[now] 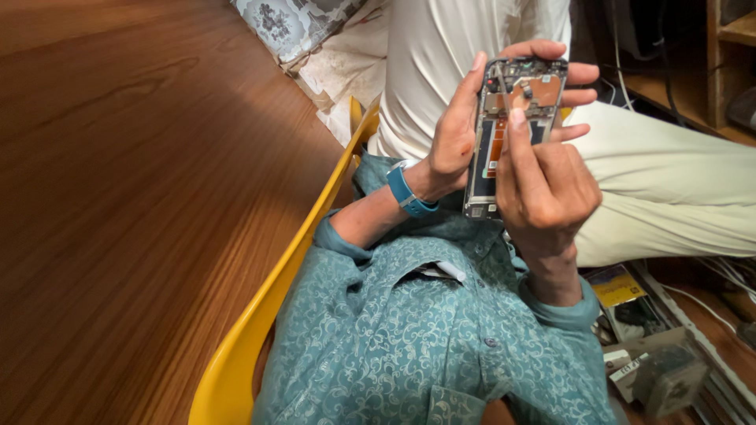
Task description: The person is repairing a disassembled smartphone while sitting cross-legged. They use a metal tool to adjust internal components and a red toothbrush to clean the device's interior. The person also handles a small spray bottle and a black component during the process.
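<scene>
My left hand (455,138), with a blue watch band (405,191) on its wrist, holds an opened smartphone (512,94) upright in front of my chest. The phone's back cover is off, so its circuit board, orange flex cable and dark battery show. The fingers of that hand wrap around the phone's far edge. My right hand (545,189) is closed in front of the phone's lower half, index finger stretched up along it. It pinches a thin metal tool (502,79) whose tip rests at the phone's upper board.
A brown wooden tabletop (134,197) fills the left. A yellow chair edge (268,307) runs along my teal patterned shirt. Another person in a white shirt and cream trousers (669,181) sits close ahead. Boxes, cables and small parts (654,370) lie at the lower right.
</scene>
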